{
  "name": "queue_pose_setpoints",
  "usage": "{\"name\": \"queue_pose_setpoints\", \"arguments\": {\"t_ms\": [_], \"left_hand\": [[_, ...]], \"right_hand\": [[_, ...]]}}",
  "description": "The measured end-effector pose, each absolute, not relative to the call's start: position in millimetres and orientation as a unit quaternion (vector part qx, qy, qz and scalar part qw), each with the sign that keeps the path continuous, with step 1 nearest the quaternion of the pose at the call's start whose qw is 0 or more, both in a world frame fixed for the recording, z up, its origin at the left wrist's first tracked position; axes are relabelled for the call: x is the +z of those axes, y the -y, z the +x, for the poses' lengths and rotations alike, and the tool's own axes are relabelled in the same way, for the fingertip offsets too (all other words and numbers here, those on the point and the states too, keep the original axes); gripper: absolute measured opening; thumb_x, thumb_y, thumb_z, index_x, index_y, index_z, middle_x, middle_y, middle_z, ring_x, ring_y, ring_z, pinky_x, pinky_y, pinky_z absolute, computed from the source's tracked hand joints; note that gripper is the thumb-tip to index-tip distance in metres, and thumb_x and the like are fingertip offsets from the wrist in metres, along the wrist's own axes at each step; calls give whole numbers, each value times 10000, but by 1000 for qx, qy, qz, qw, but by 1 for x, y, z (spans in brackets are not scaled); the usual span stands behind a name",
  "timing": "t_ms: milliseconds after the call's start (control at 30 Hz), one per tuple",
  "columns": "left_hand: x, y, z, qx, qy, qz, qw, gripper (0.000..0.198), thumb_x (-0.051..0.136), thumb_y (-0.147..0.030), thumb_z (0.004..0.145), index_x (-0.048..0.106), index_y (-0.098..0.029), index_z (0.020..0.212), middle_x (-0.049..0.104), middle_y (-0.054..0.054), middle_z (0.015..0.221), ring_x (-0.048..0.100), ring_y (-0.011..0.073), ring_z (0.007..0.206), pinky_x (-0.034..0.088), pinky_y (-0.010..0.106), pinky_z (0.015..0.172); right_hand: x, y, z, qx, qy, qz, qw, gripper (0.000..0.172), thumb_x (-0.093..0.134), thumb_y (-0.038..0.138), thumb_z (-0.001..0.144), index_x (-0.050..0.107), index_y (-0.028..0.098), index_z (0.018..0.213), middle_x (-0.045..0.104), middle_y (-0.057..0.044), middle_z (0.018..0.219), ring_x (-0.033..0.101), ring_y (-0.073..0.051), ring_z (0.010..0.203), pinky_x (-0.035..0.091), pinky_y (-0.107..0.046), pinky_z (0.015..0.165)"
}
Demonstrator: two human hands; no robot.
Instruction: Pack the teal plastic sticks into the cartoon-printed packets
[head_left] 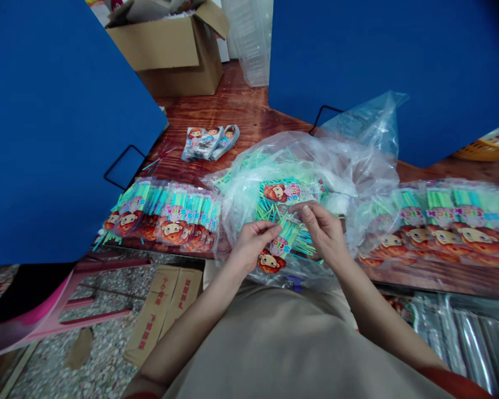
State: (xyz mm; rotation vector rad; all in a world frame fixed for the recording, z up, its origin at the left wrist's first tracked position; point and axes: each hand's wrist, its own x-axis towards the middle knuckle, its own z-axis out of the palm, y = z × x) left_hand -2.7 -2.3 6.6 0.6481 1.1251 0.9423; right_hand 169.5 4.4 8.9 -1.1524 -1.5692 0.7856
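Observation:
Both my hands are over a large clear plastic bag (pixel 349 166) full of loose green and blue sticks (pixel 264 160). Between them is a small printed packet (pixel 280 244) with a red-haired cartoon figure and green sticks inside. My left hand (pixel 251 244) pinches the packet's upper left edge. Thumb and fingers of my right hand (pixel 326 230) are closed at its upper right edge. Just beyond, another printed packet (pixel 286 191) lies on the loose sticks. The fingertips hide part of the held packet's top.
Rows of filled packets lie left (pixel 187 221) and right (pixel 444 221) on the wooden table (pixel 249 105). Small printed pouches (pixel 210 142) lie behind. A cardboard box (pixel 174 55) stands at the back. Blue panels (pixel 58 122) flank the table; a pink stool (pixel 79 293) is at left.

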Motion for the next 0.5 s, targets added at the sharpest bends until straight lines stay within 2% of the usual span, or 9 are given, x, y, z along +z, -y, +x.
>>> {"name": "queue_pose_setpoints", "arguments": {"t_ms": [500], "left_hand": [[12,0,-4,416,-503,290,700,381,913,-442,504,750,-154,691,630,-21,605,489,78,554,385,242,580]], "right_hand": [[4,-10,173,333,685,-443,472,269,503,394,998,678,205,920,684,-61,946,633,-196,928,476,-336,842]]}}
